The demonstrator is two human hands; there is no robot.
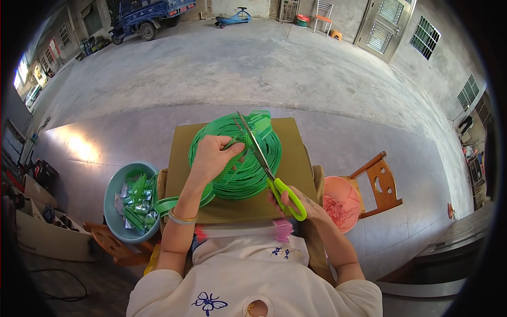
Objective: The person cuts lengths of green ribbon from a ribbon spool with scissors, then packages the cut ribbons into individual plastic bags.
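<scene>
A big coiled roll of green printed plastic strip (232, 182) lies flat on a brown cardboard box (185, 153) before me. My left hand (216, 158) is over the roll, thumb and fingers pinched on a length of the green strip. My right hand (300, 203) grips a pair of scissors (272, 179) by its lime-green handles. The scissor blades point up and away over the roll, parted slightly, just right of my left fingertips. From the roll, a strip loops left under my left forearm. In my lap lies a bundle of clear plastic pieces with pink ends (283, 230).
A blue basin (112, 211) with green and clear plastic packets stands at the left. At the right, a pink basin (351, 198) holds pink scraps beside a wooden chair (383, 185). A blue three-wheeled truck (148, 16) and a blue ride-on toy (232, 19) are at the back.
</scene>
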